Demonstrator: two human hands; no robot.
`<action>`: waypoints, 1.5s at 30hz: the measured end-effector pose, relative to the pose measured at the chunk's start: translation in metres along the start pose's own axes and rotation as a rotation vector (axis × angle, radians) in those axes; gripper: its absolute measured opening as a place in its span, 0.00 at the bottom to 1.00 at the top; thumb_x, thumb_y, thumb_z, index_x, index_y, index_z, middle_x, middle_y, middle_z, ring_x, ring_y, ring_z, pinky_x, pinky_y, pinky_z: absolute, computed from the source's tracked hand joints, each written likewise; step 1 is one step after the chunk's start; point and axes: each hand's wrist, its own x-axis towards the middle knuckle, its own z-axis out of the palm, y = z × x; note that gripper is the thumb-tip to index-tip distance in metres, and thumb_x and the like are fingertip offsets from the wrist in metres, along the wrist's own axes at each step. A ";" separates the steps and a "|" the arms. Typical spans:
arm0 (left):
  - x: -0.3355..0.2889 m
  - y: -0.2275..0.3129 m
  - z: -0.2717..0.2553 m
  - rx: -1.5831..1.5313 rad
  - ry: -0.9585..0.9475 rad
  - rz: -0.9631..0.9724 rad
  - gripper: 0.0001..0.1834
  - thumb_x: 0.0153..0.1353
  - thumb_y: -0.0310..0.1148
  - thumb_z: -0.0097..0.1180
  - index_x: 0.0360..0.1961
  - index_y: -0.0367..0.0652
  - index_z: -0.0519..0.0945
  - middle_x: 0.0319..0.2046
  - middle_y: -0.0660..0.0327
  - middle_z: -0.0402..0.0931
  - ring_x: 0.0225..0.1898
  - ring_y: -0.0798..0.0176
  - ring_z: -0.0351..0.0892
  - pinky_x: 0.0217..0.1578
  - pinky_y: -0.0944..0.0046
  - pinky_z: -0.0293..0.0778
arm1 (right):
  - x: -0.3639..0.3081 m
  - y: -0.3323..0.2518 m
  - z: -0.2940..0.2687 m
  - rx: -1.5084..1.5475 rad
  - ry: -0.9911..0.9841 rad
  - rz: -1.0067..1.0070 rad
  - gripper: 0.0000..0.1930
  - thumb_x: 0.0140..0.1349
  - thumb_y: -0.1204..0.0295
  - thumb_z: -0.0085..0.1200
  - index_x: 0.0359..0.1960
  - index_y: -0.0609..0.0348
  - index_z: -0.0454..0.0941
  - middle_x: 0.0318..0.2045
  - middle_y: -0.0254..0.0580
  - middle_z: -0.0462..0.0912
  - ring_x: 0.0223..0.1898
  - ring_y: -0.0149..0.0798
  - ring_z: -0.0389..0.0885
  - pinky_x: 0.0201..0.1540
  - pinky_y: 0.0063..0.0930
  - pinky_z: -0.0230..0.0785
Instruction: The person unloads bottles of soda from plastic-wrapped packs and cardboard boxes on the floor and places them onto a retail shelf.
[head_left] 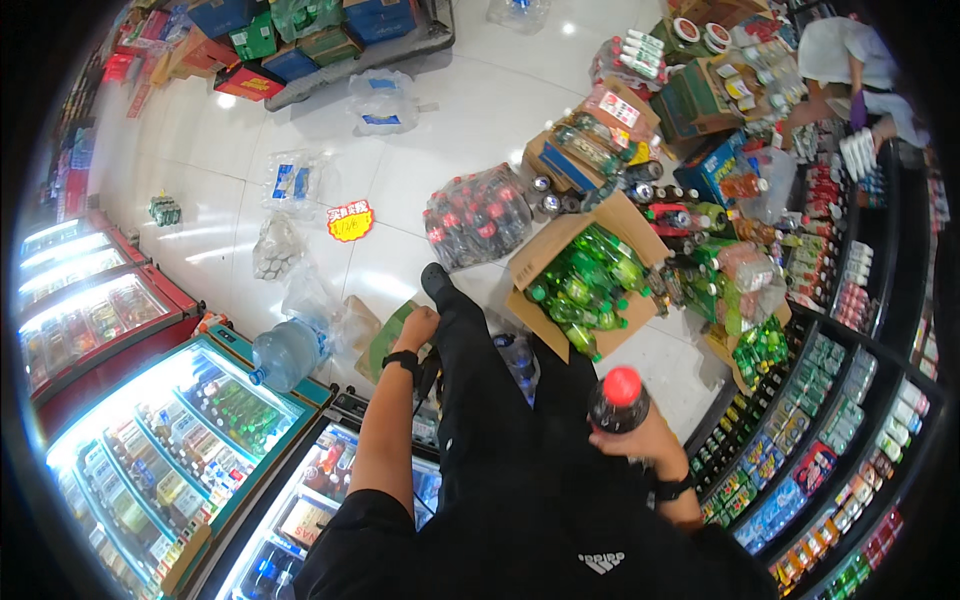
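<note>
Bottle (615, 402), red-capped: sitting in right hand (643, 440), fingers wrapping it, off the shelf (860, 338), which is already carrying drinks. Left hand (420, 327): curling by green box (383, 347); grip unclear. Carton (543, 258): holding green bottles (590, 280), unemptied. Pack (478, 217): lying wrapped.

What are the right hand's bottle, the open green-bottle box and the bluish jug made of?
Red-capped bottle: likely smooth plastic, by its cap and rounded shoulder; blur leaves glass possible. Open box: matte tan cardboard, with folded-out flaps. Bluish jug: probably glossy plastic; highlights, see-through walls.
</note>
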 end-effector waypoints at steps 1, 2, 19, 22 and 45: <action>0.023 -0.004 0.002 -0.010 0.002 -0.006 0.16 0.53 0.38 0.48 0.29 0.33 0.77 0.30 0.41 0.76 0.36 0.41 0.76 0.40 0.51 0.70 | 0.010 0.009 0.007 -0.071 0.001 0.010 0.36 0.32 0.69 0.71 0.48 0.63 0.69 0.40 0.42 0.78 0.43 0.31 0.75 0.49 0.28 0.66; 0.049 -0.002 0.004 0.122 0.008 0.037 0.17 0.53 0.38 0.47 0.29 0.33 0.77 0.30 0.41 0.76 0.37 0.41 0.75 0.40 0.50 0.70 | 0.020 0.005 0.018 0.000 0.026 0.029 0.37 0.32 0.68 0.71 0.48 0.63 0.69 0.40 0.42 0.78 0.42 0.31 0.76 0.49 0.27 0.66; 0.450 -0.029 0.037 0.283 0.078 0.194 0.19 0.51 0.38 0.51 0.40 0.36 0.75 0.43 0.44 0.72 0.47 0.41 0.71 0.48 0.49 0.69 | 0.231 0.100 0.167 0.141 -0.064 0.431 0.31 0.34 0.67 0.70 0.43 0.62 0.71 0.35 0.42 0.80 0.38 0.35 0.80 0.43 0.28 0.71; 0.494 -0.042 0.057 0.260 0.168 0.112 0.22 0.52 0.42 0.50 0.40 0.34 0.74 0.43 0.43 0.72 0.47 0.41 0.71 0.48 0.49 0.69 | 0.241 0.119 0.170 0.255 -0.050 0.445 0.22 0.39 0.75 0.67 0.38 0.59 0.73 0.31 0.37 0.80 0.36 0.33 0.79 0.43 0.29 0.70; 0.454 -0.008 0.085 -0.200 -0.141 0.065 0.30 0.45 0.54 0.58 0.24 0.29 0.79 0.23 0.50 0.78 0.26 0.59 0.78 0.30 0.59 0.71 | 0.245 0.113 0.168 0.483 0.022 0.557 0.30 0.36 0.72 0.69 0.44 0.59 0.69 0.36 0.37 0.78 0.38 0.31 0.77 0.45 0.27 0.69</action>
